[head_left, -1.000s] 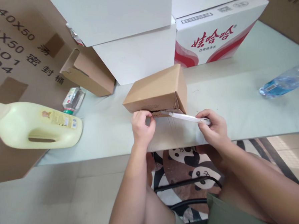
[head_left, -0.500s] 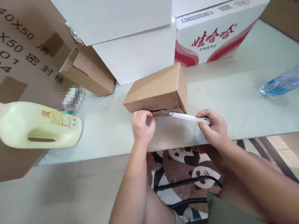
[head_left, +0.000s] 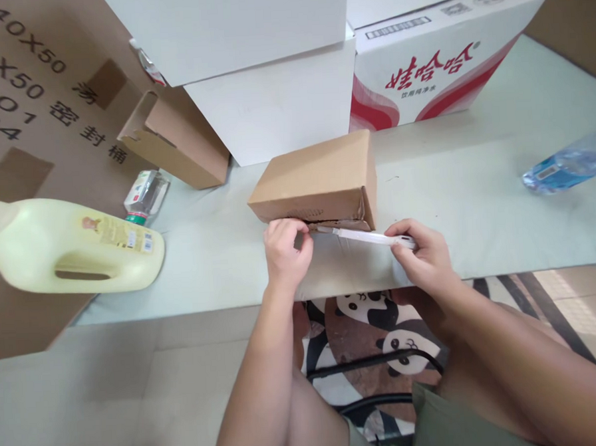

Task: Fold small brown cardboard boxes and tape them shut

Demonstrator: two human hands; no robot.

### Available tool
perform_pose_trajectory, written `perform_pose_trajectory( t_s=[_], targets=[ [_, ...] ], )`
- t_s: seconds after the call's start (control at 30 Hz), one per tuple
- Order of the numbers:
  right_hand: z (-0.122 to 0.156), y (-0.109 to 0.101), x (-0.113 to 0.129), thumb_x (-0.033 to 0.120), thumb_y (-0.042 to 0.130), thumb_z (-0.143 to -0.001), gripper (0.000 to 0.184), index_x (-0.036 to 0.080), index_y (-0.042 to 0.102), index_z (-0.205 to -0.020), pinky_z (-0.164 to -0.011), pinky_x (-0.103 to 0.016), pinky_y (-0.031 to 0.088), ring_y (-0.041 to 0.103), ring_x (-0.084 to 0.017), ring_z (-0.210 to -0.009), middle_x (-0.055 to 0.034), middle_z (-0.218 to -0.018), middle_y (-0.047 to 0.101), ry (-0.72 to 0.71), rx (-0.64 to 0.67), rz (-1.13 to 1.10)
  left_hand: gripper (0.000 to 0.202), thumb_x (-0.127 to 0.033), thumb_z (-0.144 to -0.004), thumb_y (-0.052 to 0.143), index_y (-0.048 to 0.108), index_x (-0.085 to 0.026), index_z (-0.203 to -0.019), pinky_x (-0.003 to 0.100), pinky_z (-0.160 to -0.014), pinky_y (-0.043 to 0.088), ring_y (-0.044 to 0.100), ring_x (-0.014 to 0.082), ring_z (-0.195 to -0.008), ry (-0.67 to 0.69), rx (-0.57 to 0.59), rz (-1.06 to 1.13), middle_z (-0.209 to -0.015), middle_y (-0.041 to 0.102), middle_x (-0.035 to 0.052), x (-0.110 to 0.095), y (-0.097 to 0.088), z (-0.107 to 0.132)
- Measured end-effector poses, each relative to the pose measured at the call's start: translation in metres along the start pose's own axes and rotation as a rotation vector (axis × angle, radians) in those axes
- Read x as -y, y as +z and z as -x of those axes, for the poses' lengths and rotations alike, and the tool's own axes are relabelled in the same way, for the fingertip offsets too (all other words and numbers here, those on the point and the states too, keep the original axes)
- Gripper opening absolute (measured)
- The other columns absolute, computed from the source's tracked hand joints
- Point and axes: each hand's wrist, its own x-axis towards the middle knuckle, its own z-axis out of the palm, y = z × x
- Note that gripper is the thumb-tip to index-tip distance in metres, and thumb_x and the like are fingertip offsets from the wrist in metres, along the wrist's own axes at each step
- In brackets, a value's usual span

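Soft light paled the table point(head_left: 450, 182) (glare struck the right-hand floor point(head_left: 580, 311)); the bottle point(head_left: 560, 171) looked stretched, perhaps blurred.

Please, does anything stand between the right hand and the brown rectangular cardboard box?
Only the slim white knife, held in the right hand, lies across the gap, at the near lower edge of the brown rectangular cardboard box. Nothing else visible stands between them.

- I counted one left hand point(head_left: 287, 253) and one right hand point(head_left: 424, 253), so two.
- There was one knife point(head_left: 363, 237).
- Small brown boxes made two: a nearer box point(head_left: 310, 172) and a far-left box point(head_left: 196, 142).
- Four white cartons point(head_left: 282, 104) showed, far.
- Large brown cartons were two: a left carton point(head_left: 16, 178), a right carton point(head_left: 567, 22).
- Bottles came to three: a yellow jug point(head_left: 124, 249), a green-capped bottle point(head_left: 149, 191), a blue-labelled bottle point(head_left: 555, 171).
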Motion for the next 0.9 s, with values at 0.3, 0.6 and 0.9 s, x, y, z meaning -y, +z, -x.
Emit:
perform_pose_trajectory(
  t_s=[0.3, 0.6, 0.9],
  targets=[
    [0.0, 0.0, -0.001, 0.019, 0.052, -0.07, 0.013, 0.022, 0.063, -0.077, -0.052, -0.027, 0.041, 0.054, -0.014, -0.053, 0.0015, -0.065, 0.065, -0.015, -0.007, 0.01, 0.013, -0.01, -0.079, 0.058, 0.057, -0.023, -0.082, 0.037, -0.079, 0.047, 0.061, 0.0219, -0.085, -0.004, -0.058, 0.034, -0.081, 0.066, 0.0028, 0.004, 0.0, 0.001],
    [-0.005, 0.005, -0.008, 0.015, 0.051, -0.071, 0.018, 0.021, 0.065, -0.081, -0.053, -0.027, 0.041, 0.055, -0.014, -0.057, 0.0, -0.072, 0.067, -0.038, 0.035, 0.064, 0.014, -0.011, -0.082, 0.057, 0.062, -0.022, -0.09, 0.037, -0.08, 0.048, 0.064, 0.0221, -0.088, 0.03, -0.079, -0.008, -0.086, 0.07, 0.0043, 0.004, 0.003, 0.002],
    [-0.005, 0.006, -0.012, 0.013, 0.051, -0.071, 0.019, 0.022, 0.065, -0.081, -0.056, -0.028, 0.042, 0.055, -0.014, -0.059, -0.0006, -0.073, 0.066, -0.067, 0.019, 0.054, 0.013, -0.013, -0.089, 0.057, 0.066, -0.018, -0.097, 0.035, -0.081, 0.049, 0.062, 0.0211, -0.088, 0.092, -0.07, 0.03, -0.091, 0.073, 0.006, 0.007, 0.003, 0.0]
  ],
)
